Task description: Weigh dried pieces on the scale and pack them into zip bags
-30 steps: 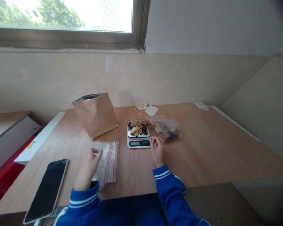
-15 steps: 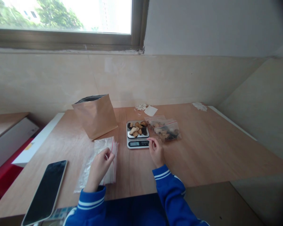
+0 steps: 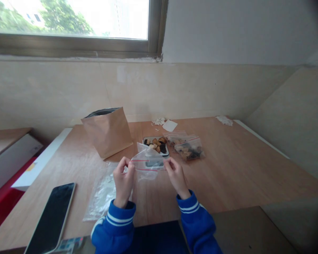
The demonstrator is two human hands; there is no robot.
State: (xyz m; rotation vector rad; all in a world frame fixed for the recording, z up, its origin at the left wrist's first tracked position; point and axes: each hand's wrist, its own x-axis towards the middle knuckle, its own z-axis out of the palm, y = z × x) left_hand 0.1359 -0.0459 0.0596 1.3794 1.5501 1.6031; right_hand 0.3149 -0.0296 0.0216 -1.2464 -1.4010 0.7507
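Between my two hands a clear zip bag point(image 3: 145, 165) with red seal lines is stretched out. My left hand point(image 3: 124, 178) pinches its left edge, and my right hand point(image 3: 176, 175) pinches the right edge. Behind the bag, partly hidden by it, is a small kitchen scale point(image 3: 165, 153); its display shows only dimly through the plastic. Brown and dark dried slices point(image 3: 156, 143), perhaps mushroom, are heaped on the scale's plate. Beneath and left of my left hand lies a stack of clear zip bags point(image 3: 102, 195).
An open brown paper pouch point(image 3: 108, 132) stands at the back left. Filled zip bags point(image 3: 189, 148) lie right of the scale. A phone point(image 3: 51, 215) rests at the left front. White scraps point(image 3: 159, 121) and a paper square point(image 3: 170, 125) lie near the wall.
A zip bag has come off the stack and is now held between both hands, in front of the scale. My left hand has moved right; my right hand has shifted only slightly.
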